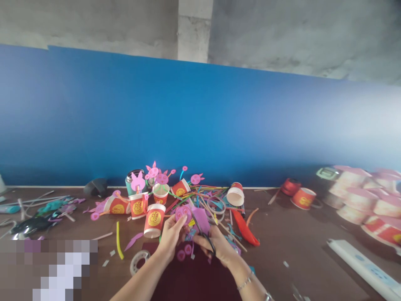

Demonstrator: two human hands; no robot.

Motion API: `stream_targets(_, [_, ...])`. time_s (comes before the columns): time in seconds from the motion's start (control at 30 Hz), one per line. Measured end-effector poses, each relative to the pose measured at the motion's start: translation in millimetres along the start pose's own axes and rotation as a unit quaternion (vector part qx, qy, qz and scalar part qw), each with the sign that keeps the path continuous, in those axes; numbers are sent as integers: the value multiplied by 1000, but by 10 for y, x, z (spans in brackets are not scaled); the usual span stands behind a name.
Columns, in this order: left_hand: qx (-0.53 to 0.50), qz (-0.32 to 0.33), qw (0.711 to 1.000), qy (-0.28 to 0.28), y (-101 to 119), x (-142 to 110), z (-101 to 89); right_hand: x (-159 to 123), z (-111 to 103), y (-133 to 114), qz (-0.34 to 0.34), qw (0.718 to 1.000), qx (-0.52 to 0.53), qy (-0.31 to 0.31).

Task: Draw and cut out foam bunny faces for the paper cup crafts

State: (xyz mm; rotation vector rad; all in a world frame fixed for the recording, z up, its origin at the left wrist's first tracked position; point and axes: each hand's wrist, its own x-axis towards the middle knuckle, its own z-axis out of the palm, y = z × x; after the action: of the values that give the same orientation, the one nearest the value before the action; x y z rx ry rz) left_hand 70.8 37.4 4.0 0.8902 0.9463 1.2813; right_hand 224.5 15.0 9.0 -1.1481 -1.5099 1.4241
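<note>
My left hand (pixel 171 235) pinches a pink paper animal face (pixel 183 214) between thumb and fingers, in front of a heap of craft scraps. Closed round the handles of dark scissors (pixel 207 239), my right hand (pixel 216 246) is just beside it. The scissor blades point up and left, near the pink face and a pink-purple sheet (pixel 201 219). Below the hands show small pink round pieces (pixel 184 252). A red and white paper cup (pixel 154 220) stands left of my left hand. Whether the blades touch the paper I cannot tell.
More paper cups (pixel 138 205) with pink animal cut-outs stand behind on the left. A tape roll (pixel 138 262) lies near my left forearm. To the right are a red balloon (pixel 244 228), a power strip (pixel 366 265) and stacked pink-lidded tubs (pixel 360 198). A blue partition (pixel 200 121) borders the table.
</note>
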Motion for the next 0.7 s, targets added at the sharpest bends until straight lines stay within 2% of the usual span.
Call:
stream_targets(0.27, [10,-3,1000,-3,-13,-13,16,18,6,42,20,1000,5,5])
stream_targets(0.7, [0,-8,1000,-21,-28,-8,15,19,28,66,1,1000,9,4])
